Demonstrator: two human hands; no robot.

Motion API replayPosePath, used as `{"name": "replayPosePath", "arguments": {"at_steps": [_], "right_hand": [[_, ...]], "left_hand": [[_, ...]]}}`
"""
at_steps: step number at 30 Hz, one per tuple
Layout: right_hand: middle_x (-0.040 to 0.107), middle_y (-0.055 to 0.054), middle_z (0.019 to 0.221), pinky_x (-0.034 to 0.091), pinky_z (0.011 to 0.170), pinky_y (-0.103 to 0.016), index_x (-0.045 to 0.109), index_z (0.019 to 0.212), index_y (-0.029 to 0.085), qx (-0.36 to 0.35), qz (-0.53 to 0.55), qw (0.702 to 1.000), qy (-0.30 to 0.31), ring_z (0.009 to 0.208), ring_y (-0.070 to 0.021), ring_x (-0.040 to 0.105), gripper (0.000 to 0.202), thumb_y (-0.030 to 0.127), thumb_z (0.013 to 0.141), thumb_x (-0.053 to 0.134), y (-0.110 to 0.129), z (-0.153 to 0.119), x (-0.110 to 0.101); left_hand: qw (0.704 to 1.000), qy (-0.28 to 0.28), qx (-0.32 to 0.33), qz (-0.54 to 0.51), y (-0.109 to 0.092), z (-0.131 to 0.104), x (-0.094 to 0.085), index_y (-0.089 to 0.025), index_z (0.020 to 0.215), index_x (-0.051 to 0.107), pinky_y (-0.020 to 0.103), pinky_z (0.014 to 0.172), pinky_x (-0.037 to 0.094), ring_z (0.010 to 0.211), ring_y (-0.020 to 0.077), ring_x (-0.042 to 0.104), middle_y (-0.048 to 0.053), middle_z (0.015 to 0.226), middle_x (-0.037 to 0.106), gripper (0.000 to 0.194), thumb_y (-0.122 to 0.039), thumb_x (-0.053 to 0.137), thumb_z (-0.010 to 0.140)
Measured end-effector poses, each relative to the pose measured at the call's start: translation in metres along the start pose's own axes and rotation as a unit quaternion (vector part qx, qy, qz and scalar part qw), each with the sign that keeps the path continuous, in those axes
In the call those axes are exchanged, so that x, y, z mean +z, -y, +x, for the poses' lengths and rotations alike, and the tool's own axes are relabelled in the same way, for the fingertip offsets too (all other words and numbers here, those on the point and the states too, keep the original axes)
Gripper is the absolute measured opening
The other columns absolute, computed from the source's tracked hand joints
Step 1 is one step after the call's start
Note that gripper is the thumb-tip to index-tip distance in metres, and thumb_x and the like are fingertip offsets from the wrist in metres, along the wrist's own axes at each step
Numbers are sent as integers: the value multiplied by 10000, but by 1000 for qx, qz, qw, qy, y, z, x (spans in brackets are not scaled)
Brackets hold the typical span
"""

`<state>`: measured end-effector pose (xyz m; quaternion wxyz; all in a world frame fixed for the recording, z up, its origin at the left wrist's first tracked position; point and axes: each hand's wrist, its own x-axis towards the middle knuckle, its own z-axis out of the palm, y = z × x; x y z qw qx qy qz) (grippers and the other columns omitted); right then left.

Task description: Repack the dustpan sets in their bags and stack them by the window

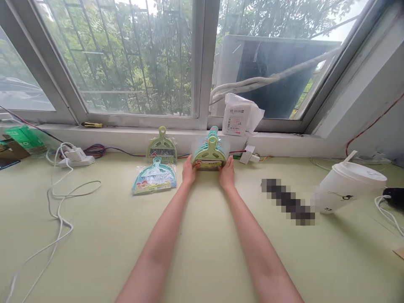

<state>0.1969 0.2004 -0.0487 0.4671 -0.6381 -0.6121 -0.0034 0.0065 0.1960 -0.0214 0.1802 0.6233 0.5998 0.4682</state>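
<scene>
A stack of wrapped mini dustpan-and-brush sets stands upright against the wall below the window, a green one in front and turquoise ones behind. My left hand grips its left lower side, and my right hand grips the right. The fingers of both hands curl around the plastic edges. Left of the stack, a green dustpan set leans on the wall. In front of it lies a turquoise dustpan set in clear wrapping.
A white paper cup with a straw stands at right, beside a pixelated dark patch. White cables run over the left side to a power strip. On the sill are a wrapped white package and a yellow utility knife.
</scene>
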Motion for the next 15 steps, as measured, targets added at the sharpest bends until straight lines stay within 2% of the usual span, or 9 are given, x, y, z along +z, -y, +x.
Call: {"name": "replayPosePath", "arguments": {"at_steps": [4,9,12,15], "right_hand": [[115,-255,1638,274,1196,-535,-48,1569,46,-39,5,999,-9,1531,-335,141,770,428,991,287,1,-3,-6],[9,-185,1673,266,1187,-576,-197,1561,165,-94,-9,995,-44,1549,-314,77,768,439,1011,263,8,-6,-15],[-9,-146,1682,235,1184,-614,-205,1561,224,-110,-31,991,-67,1556,-308,48,751,428,1016,270,13,-8,-22],[11,-127,1686,176,1189,-645,-150,1576,255,-129,-53,988,-61,1557,-308,44,716,397,1020,279,20,-12,-28]], "left_hand": [[1000,-10,-12,17,-5,-4,-3,-237,1468,429,425,1047,414,1277,315,471,167,1301,505,548,-414,497,953],[998,-15,10,-55,-2,-4,0,-226,1506,344,439,1172,300,1432,278,330,162,1486,403,567,-423,436,983],[997,-26,24,-75,-1,-5,2,-220,1509,305,433,1205,253,1469,265,280,157,1536,355,598,-429,469,973],[994,-72,46,-65,-4,-11,0,-206,1495,301,419,1210,247,1471,254,276,159,1533,350,603,-421,495,966]]}}
